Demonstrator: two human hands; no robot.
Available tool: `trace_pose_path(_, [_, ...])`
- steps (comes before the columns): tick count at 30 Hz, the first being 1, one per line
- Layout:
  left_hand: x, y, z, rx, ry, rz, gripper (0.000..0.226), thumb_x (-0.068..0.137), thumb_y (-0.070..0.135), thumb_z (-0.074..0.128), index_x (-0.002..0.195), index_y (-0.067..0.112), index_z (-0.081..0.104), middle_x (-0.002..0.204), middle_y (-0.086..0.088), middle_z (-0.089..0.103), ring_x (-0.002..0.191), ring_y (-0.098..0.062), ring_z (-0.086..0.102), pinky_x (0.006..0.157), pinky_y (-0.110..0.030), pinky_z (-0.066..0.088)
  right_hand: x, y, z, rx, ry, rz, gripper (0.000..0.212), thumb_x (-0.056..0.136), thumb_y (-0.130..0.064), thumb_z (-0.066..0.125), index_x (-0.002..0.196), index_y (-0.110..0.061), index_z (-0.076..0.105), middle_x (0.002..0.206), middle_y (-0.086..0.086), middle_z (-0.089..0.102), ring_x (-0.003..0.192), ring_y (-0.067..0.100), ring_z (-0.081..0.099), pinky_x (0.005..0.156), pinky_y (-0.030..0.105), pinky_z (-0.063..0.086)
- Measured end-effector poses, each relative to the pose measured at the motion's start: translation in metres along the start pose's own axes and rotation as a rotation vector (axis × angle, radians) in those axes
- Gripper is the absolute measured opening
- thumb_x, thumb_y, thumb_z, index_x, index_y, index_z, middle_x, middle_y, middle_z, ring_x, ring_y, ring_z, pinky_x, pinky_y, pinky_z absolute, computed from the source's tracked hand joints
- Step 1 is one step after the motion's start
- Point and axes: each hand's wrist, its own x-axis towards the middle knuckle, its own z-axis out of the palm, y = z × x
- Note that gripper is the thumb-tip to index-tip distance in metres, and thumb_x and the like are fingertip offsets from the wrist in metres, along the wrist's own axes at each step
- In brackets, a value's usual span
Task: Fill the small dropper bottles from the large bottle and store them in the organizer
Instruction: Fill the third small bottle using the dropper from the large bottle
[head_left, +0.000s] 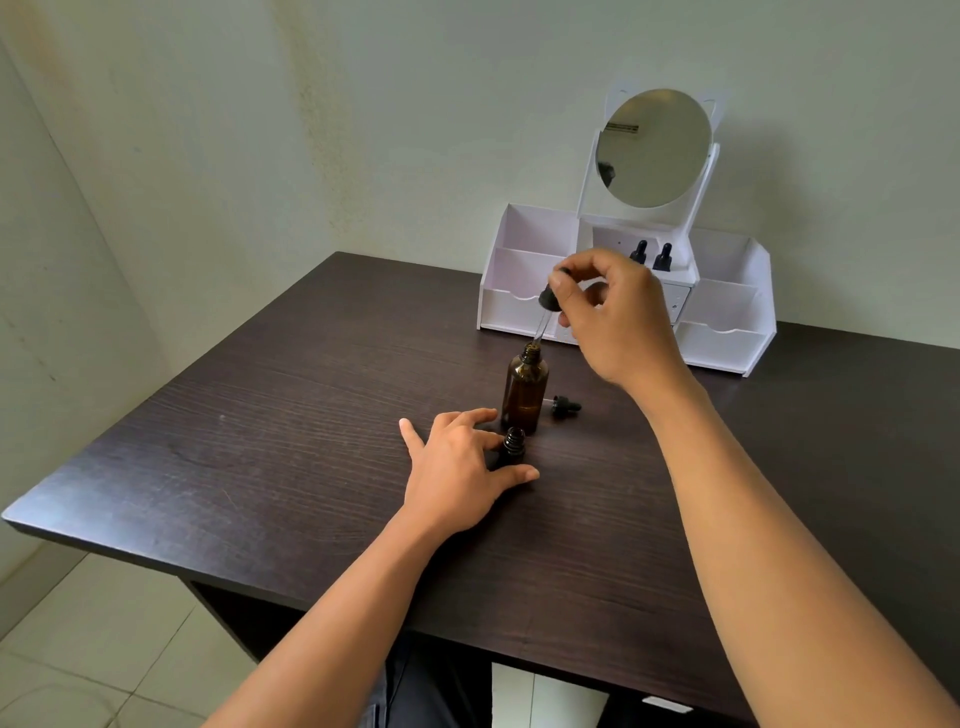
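In the head view, the large amber glass bottle (524, 387) stands upright and uncapped near the middle of the dark wood-grain table (260, 441). Our right hand (618, 317) hovers at its 1 o'clock, thumb and forefinger pinching the black rubber bulb of a glass-tube dropper (549, 300). The tube slants down so that its tip sits at the bottle's open neck.

At the big bottle's 6 o'clock stands a small dark open-necked bottle (513, 447). Our left hand (457, 467) lies flat on the table, fingers straight and spread, with the small bottle in the fork between thumb and forefinger, both touching it.

A second black-capped dropper (565, 405) lies on its side at the large bottle's 3 o'clock. The white compartmented organizer (727, 332), with its round mirror (653, 148), stands at 1 o'clock against the wall, two capped dropper bottles (640, 252) upright in its centre compartment.
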Motion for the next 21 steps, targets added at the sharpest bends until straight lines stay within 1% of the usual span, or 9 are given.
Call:
trace_pose_path(1, [0.000, 0.000, 0.000, 0.004, 0.001, 0.002, 0.057, 0.077, 0.071, 0.062, 0.115, 0.030, 0.070, 0.149, 0.017, 0.041, 0.142, -0.009, 0.022, 0.112, -0.069, -0.008, 0.001, -0.003, -0.003, 0.026, 0.012, -0.005, 0.006, 0.096, -0.028, 0.061, 0.097, -0.022, 0.064, 0.090, -0.013, 0.068, 0.070, 0.015, 0.068, 0.070, 0.043, 0.059])
trace_pose_path(2, [0.000, 0.000, 0.000, 0.004, 0.004, 0.003, 0.058, 0.077, 0.071, 0.062, 0.116, 0.029, 0.070, 0.149, 0.016, 0.041, 0.142, -0.009, 0.022, 0.112, -0.069, -0.008, 0.001, -0.006, -0.006, 0.048, 0.026, -0.010, 0.004, 0.096, -0.027, 0.062, 0.097, -0.023, 0.064, 0.089, -0.011, 0.069, 0.070, 0.018, 0.069, 0.069, 0.047, 0.059])
trace_pose_path(4, [-0.001, 0.000, 0.000, -0.008, 0.008, -0.001, 0.059, 0.077, 0.071, 0.063, 0.117, 0.028, 0.070, 0.148, 0.016, 0.041, 0.141, -0.009, 0.023, 0.112, -0.069, -0.008, 0.001, -0.014, -0.013, 0.093, 0.060, -0.018, 0.003, 0.096, -0.024, 0.062, 0.097, -0.022, 0.063, 0.087, -0.008, 0.069, 0.068, 0.018, 0.070, 0.064, 0.047, 0.059])
trace_pose_path(6, [-0.001, 0.001, -0.001, -0.016, 0.009, -0.001, 0.058, 0.077, 0.070, 0.063, 0.116, 0.028, 0.070, 0.148, 0.016, 0.041, 0.141, -0.009, 0.023, 0.112, -0.069, -0.008, 0.000, -0.022, -0.020, 0.141, 0.082, -0.022, 0.005, 0.097, -0.021, 0.062, 0.100, -0.017, 0.064, 0.087, -0.004, 0.069, 0.066, 0.017, 0.069, 0.060, 0.042, 0.060])
trace_pose_path(9, [-0.002, 0.001, -0.002, -0.015, 0.011, 0.008, 0.056, 0.077, 0.069, 0.064, 0.115, 0.028, 0.071, 0.148, 0.015, 0.042, 0.141, -0.010, 0.024, 0.112, -0.069, -0.007, -0.005, -0.031, -0.028, 0.175, 0.089, -0.031, 0.014, 0.098, -0.019, 0.060, 0.107, -0.010, 0.065, 0.092, 0.002, 0.070, 0.068, 0.019, 0.069, 0.055, 0.028, 0.058])
trace_pose_path(12, [-0.002, 0.002, -0.003, -0.018, 0.009, 0.007, 0.056, 0.078, 0.068, 0.064, 0.115, 0.027, 0.071, 0.148, 0.014, 0.042, 0.142, -0.011, 0.024, 0.112, -0.069, -0.007, -0.015, -0.034, -0.031, 0.217, 0.094, -0.023, 0.019, 0.098, -0.017, 0.061, 0.114, -0.007, 0.063, 0.095, 0.007, 0.070, 0.068, 0.022, 0.069, 0.051, 0.022, 0.054])
trace_pose_path(14, [-0.002, 0.003, -0.003, -0.012, 0.002, 0.005, 0.056, 0.078, 0.068, 0.064, 0.116, 0.027, 0.070, 0.149, 0.014, 0.042, 0.142, -0.012, 0.024, 0.112, -0.069, -0.007, -0.022, -0.034, -0.030, 0.232, 0.092, -0.013, 0.021, 0.098, -0.017, 0.062, 0.116, -0.008, 0.061, 0.096, 0.007, 0.070, 0.066, 0.020, 0.070, 0.052, 0.024, 0.055])
trace_pose_path(17, [-0.002, 0.002, -0.003, -0.016, 0.004, 0.010, 0.056, 0.078, 0.068, 0.064, 0.116, 0.027, 0.070, 0.149, 0.014, 0.042, 0.142, -0.012, 0.025, 0.112, -0.070, -0.006, -0.036, -0.030, -0.026, 0.249, 0.084, 0.006, 0.017, 0.096, -0.017, 0.064, 0.111, -0.011, 0.059, 0.095, 0.006, 0.067, 0.066, 0.020, 0.071, 0.056, 0.032, 0.060])
trace_pose_path(21, [-0.002, 0.002, -0.002, -0.019, 0.010, 0.012, 0.057, 0.078, 0.068, 0.064, 0.117, 0.027, 0.070, 0.148, 0.014, 0.043, 0.141, -0.011, 0.025, 0.112, -0.070, -0.005, -0.050, -0.023, -0.018, 0.256, 0.073, 0.031, 0.013, 0.095, -0.015, 0.065, 0.105, -0.011, 0.059, 0.092, 0.006, 0.066, 0.065, 0.020, 0.070, 0.055, 0.032, 0.059])
